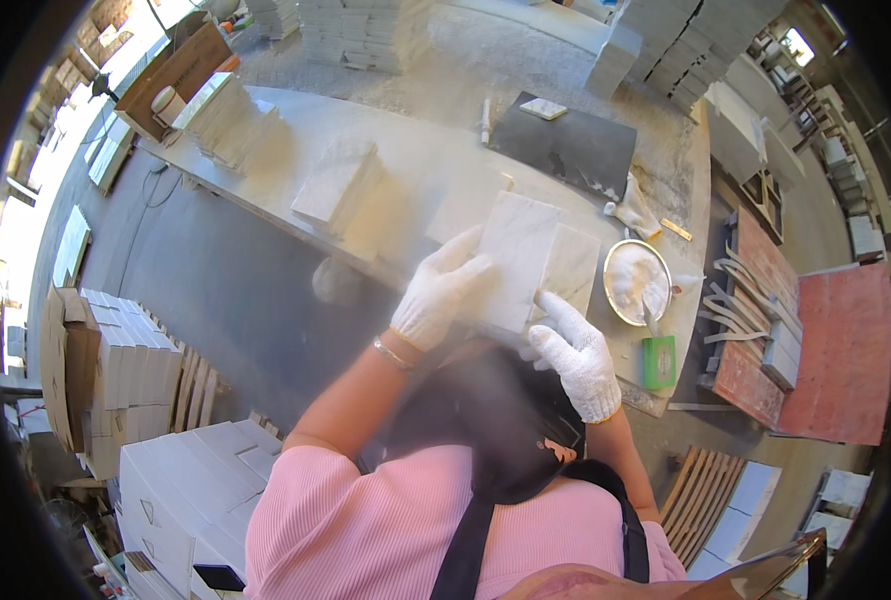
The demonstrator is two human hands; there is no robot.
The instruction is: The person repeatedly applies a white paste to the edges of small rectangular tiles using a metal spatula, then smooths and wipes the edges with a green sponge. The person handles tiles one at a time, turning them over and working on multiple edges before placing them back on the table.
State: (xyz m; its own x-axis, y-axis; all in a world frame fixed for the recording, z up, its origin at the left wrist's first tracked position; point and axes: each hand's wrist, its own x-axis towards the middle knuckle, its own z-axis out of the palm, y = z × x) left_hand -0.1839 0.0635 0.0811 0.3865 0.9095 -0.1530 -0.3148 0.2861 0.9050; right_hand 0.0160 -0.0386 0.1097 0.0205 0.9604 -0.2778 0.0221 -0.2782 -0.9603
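A white marble tile (517, 250) with faint grey veins is held at the table's near edge, tilted a little. My left hand (443, 288), in a white knitted glove, grips its left edge. At its lower right corner, my right hand (573, 355), gloved alike, pinches the edge with fingers and thumb; part of this grip is hidden. A second marble tile (577, 262) lies on the table, partly covered by the first. To the right stands a round bowl (633, 283) of white paste or powder with a spatula in it.
Tile stacks (333, 185) stand left on the dusty table (405, 130). A dark slab (565, 145) lies at the back, with a crumpled glove (635, 208) beside it. Right are a green box (658, 362) and a reddish board (835, 350). White cartons (190, 485) stand lower left.
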